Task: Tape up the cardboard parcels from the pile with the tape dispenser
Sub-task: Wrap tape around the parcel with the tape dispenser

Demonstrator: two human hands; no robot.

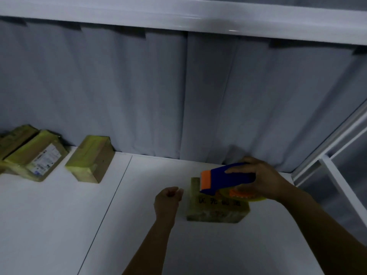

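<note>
While the right hand (pixel 264 179) grips the blue-and-orange tape dispenser (pixel 224 178) directly above the yellow-taped cardboard parcel (pixel 216 210), the left hand (pixel 167 197) sits just left of that parcel, fingers (pixel 174 192) curled, holding nothing visible.

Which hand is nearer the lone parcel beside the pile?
Left. The left hand lies to the right of that parcel; the right hand, gripping the dispenser, is farther right.

blue-and-orange tape dispenser (pixel 228 178), yellow-taped brown parcels (pixel 91 158), white table (pixel 59 215), grey curtain (pixel 139 92)
</note>
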